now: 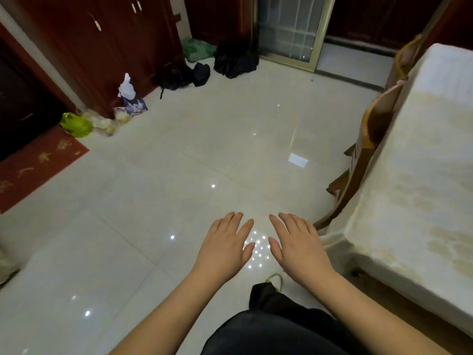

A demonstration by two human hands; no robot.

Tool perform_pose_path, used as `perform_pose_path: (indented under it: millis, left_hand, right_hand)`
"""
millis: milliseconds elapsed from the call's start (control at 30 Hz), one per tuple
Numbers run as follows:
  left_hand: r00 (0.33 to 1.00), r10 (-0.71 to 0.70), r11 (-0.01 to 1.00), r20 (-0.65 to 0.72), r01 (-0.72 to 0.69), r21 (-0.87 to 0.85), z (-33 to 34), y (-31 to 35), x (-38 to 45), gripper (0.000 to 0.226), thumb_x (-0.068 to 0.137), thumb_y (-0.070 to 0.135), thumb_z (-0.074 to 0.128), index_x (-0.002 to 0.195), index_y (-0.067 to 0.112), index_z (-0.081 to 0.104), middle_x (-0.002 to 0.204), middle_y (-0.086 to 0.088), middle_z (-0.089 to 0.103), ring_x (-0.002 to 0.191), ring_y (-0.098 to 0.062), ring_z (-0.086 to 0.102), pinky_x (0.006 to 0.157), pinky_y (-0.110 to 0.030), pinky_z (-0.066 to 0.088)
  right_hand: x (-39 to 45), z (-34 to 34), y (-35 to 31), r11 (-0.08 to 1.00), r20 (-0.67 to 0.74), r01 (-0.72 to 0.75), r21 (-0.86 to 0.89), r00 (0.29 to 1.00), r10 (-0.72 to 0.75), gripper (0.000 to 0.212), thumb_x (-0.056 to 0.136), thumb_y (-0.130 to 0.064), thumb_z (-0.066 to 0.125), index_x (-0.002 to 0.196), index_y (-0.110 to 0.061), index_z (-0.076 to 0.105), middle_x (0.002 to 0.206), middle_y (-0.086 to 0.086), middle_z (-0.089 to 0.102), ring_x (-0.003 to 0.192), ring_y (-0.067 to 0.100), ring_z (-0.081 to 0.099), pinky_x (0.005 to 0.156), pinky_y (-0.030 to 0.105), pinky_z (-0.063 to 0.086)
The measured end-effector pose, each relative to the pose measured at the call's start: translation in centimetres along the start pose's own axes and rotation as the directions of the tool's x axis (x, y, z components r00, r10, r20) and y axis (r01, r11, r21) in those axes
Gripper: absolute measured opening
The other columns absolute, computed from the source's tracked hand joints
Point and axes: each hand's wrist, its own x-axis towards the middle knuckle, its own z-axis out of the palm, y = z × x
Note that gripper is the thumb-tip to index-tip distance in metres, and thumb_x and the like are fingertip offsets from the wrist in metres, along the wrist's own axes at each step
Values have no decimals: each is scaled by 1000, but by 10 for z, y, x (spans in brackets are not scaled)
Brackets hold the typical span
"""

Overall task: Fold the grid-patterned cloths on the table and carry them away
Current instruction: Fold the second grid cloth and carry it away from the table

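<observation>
Both your hands are held out in front of you, palms down, fingers straight and loosely spread, holding nothing; your left hand (224, 243) and right hand (298, 242) float side by side, thumbs nearly facing, over a glossy pale tiled floor (158, 190) that mirrors small points of light. No grid-patterned cloth is in view, and no desk either; where the cloths lie cannot be told from here, so neither hand can be called the nearer one. To your right, running away from you along its long axis, is a cushioned seat (419, 160) covered in cream fabric with a faint raised pattern, soft and slightly plush, on a warm brown wooden frame (368, 139); your right hand is the closer to it. Far ahead to the left stands a dark red wooden cabinet (107, 47); crumpled black bags (235, 60) and a green bag (197, 48) slump beside it; a bright yellow-green bag (76, 124) sits near a red mat (38, 167). Dark clothing fills the bottom edge. You will probably need to turn to find the desk.
</observation>
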Motion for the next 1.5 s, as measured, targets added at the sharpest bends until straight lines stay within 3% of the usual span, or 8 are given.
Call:
perform_pose_path:
  millis: [167, 300, 467, 567, 667, 800, 1167, 1500]
  left_hand:
    - [998, 67, 997, 2, -67, 34, -12, -11, 81, 54, 90, 52, 34, 125, 23, 63, 124, -4, 65, 112, -22, 63, 88, -35, 52]
    - [995, 96, 995, -15, -95, 40, -25, -10, 145, 54, 91, 53, 34, 125, 24, 63, 125, -3, 65, 111, -22, 64, 88, -35, 52]
    - [975, 223, 975, -25, -222, 29, -35, 2, 212, 53, 92, 53, 33, 127, 23, 60, 128, -4, 63, 113, -22, 62, 89, -38, 51]
    - [948, 315, 949, -36, -315, 11, -41, 11, 256, 52, 92, 51, 35, 127, 22, 60, 127, -5, 63, 112, -23, 62, 89, -38, 51]
    - [919, 391, 920, -48, -392, -11, -43, 20, 298, 52, 92, 50, 35, 128, 22, 59, 127, -5, 63, 113, -23, 61, 89, -38, 51]
    - [870, 491, 870, -33, -492, -36, -40, 25, 356, 53, 92, 49, 33, 128, 21, 60, 127, -6, 62, 113, -24, 61, 89, -39, 51]
    - [585, 809, 586, -51, -810, 8, -63, 36, 506, 51, 90, 50, 35, 124, 22, 61, 122, -4, 64, 110, -23, 62, 86, -37, 51]
    - [267, 964, 267, -1, -963, -41, -72, 136, 552, 53, 92, 52, 32, 127, 22, 57, 124, -3, 60, 116, -22, 56, 92, -39, 46]
  right_hand:
    - [61, -9, 34, 995, -5, -92, 36, 996, 92, 51, 88, -43, 57, 133, -19, 55, 127, 5, 62, 115, 24, 59, 97, 42, 47]
    - [103, -21, 70, 989, 17, -148, 23, 989, 148, 51, 88, -44, 44, 131, -18, 57, 125, 5, 63, 113, 24, 60, 96, 42, 48]
    - [135, -35, 106, 969, -7, -241, 49, 970, 242, 52, 97, -43, 42, 143, -20, 42, 142, 5, 50, 130, 25, 46, 109, 43, 33]
    - [150, -40, 126, 940, -49, -337, 58, 939, 340, 49, 94, -41, 47, 138, -19, 50, 134, 5, 57, 123, 25, 53, 104, 43, 40]
    - [164, -45, 146, 901, -73, -426, 77, 899, 431, 50, 92, -39, 36, 132, -16, 56, 124, 6, 63, 114, 25, 59, 97, 43, 47]
    - [189, -52, 169, 847, -86, -529, 52, 843, 531, 55, 92, -38, 26, 134, -15, 54, 126, 6, 61, 117, 25, 56, 99, 43, 44]
    - [267, -64, 200, 600, -102, -798, 60, 593, 799, 50, 93, -39, 35, 135, -19, 51, 127, 3, 58, 117, 24, 53, 100, 41, 41]
    - [244, -80, 227, 310, -104, -944, 113, 300, 948, 52, 88, -38, 34, 127, -16, 59, 119, 6, 64, 110, 27, 60, 94, 41, 46]
